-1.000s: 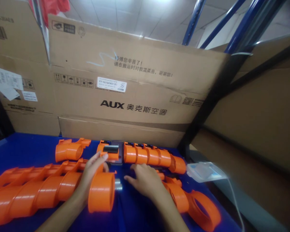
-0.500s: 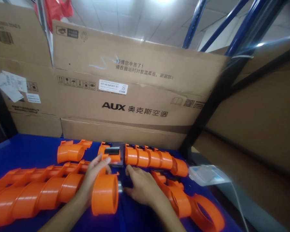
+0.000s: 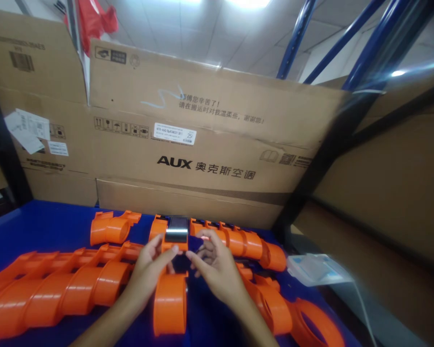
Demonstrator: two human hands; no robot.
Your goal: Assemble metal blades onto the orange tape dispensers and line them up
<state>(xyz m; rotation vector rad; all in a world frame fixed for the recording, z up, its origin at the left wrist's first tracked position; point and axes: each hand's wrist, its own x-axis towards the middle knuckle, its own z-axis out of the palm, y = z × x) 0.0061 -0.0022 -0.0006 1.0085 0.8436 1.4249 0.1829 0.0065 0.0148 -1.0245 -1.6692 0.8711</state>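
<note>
My left hand [image 3: 150, 265] is closed around an orange plastic tape dispenser [image 3: 169, 303], its thumb on the front near the top. A dark roller with a bright silvery strip [image 3: 176, 235] sits at the dispenser's upper end, and the round hub hangs below toward me. My right hand [image 3: 217, 270] is raised close by the dispenser's right edge, thumb toward it and fingers curled. Whatever those fingers pinch is too small or hidden to name. Behind the hands, a dark flat piece [image 3: 179, 222] shows beyond the roller.
A row of orange dispensers [image 3: 68, 289] lies at left, another row [image 3: 235, 241] at back right. More orange parts [image 3: 275, 308] lie at front right, and one dispenser [image 3: 108, 229] at back left. A clear plastic box [image 3: 318, 267] stands right. Cardboard [image 3: 210, 193] walls the blue table's [image 3: 58, 217] back.
My right hand has risen from beside the lower hub to the dispenser's upper right edge. The dispenser has shifted slightly right in my left hand, and the view has moved a little.
</note>
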